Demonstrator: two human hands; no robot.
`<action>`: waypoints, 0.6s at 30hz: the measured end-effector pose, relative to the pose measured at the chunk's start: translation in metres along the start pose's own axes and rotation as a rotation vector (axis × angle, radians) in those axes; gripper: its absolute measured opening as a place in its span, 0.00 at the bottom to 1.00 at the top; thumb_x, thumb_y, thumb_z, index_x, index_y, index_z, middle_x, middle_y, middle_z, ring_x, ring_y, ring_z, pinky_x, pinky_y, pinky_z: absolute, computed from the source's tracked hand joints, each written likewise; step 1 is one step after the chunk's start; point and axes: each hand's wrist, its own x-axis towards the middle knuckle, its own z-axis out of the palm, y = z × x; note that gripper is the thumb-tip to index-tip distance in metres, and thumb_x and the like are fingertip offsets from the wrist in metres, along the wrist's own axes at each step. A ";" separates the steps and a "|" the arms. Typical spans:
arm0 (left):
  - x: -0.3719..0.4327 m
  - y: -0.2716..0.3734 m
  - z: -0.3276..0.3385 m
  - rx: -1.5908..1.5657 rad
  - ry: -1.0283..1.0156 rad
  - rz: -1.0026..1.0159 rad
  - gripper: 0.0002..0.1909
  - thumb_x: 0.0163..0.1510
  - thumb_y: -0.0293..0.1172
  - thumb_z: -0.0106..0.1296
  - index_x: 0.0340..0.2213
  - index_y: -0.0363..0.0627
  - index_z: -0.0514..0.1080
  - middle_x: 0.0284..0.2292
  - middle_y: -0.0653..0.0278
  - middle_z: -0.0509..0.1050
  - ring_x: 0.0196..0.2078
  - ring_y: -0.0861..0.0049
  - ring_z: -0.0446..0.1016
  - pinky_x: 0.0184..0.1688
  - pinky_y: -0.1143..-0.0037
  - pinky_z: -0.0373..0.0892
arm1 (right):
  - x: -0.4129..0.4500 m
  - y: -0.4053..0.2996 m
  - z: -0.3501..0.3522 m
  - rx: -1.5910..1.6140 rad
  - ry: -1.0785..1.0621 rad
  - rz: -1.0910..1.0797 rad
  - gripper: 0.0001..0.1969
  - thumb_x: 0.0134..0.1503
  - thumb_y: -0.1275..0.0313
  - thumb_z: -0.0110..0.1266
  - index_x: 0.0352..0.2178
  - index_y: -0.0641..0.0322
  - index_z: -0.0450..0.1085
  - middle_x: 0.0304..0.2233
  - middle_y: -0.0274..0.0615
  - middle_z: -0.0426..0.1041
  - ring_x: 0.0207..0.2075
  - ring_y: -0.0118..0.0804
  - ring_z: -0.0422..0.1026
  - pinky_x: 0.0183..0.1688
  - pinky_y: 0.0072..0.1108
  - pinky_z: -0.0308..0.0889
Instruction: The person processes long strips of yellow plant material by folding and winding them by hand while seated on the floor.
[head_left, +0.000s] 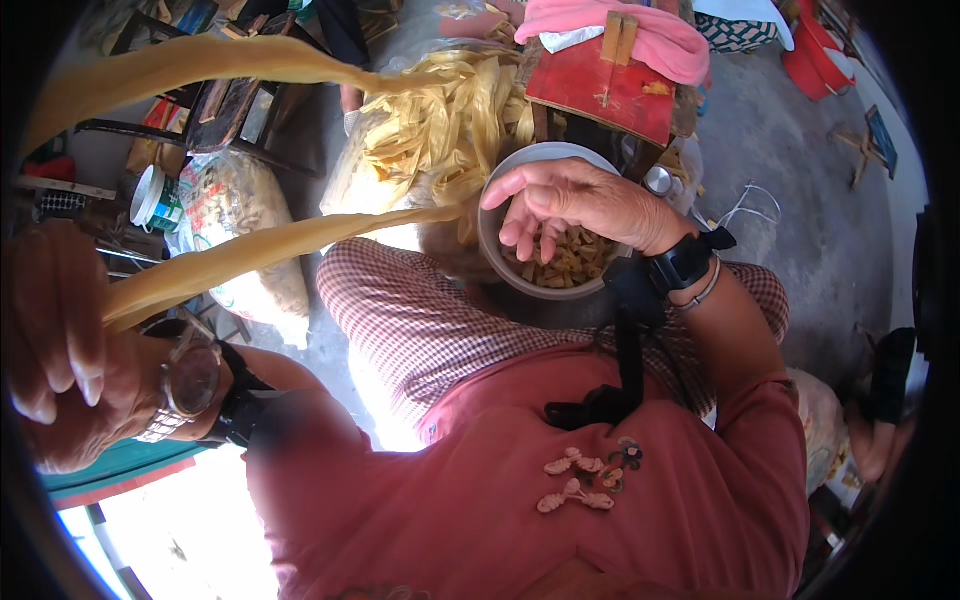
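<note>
My left hand (67, 352), with a wristwatch on its wrist, is closed on a long yellowish translucent strip (247, 247) at the far left. That strip runs across to the edge of a white plastic bucket (486, 247). Another length of strip (202, 64) crosses the upper left and ends over a heap of similar strips (450, 112) on a plastic bag. Above the bucket hovers my right hand (562, 202), palm down with loosely bent fingers and nothing seen in it. Short cut yellowish pieces (570, 262) lie in the bucket.
Beyond the bucket stands a small bench with a red board (585, 97), a wooden block (619, 37) and a pink cloth (675, 45). A filled sack (247, 225) and a white tub (150, 199) are at the left. Another person's leg (345, 37) shows at the top.
</note>
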 end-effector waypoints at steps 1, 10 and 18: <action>0.002 0.003 -0.001 0.005 -0.021 -0.004 0.05 0.57 0.25 0.34 0.29 0.36 0.57 0.07 0.74 0.57 0.04 0.90 0.50 0.05 0.88 0.52 | 0.002 0.005 -0.002 -0.001 -0.001 -0.004 0.24 0.62 0.55 0.39 0.47 0.65 0.64 0.35 0.43 0.72 0.33 0.30 0.73 0.31 0.17 0.69; 0.013 0.003 0.008 0.051 -0.490 -0.278 0.11 0.59 0.31 0.36 0.24 0.40 0.59 0.06 0.76 0.58 0.05 0.91 0.52 0.05 0.88 0.53 | 0.091 0.015 0.030 0.445 -0.207 -0.026 0.40 0.56 0.38 0.30 0.49 0.66 0.60 0.42 0.42 0.69 0.41 0.32 0.70 0.29 0.16 0.68; 0.008 -0.067 0.019 -0.089 -0.268 -0.334 0.23 0.61 0.33 0.36 0.45 0.17 0.55 0.08 0.74 0.60 0.05 0.94 0.53 0.06 0.89 0.50 | 0.072 0.018 0.053 0.388 -0.317 -0.063 0.37 0.55 0.39 0.36 0.49 0.64 0.62 0.45 0.41 0.68 0.43 0.31 0.70 0.26 0.13 0.67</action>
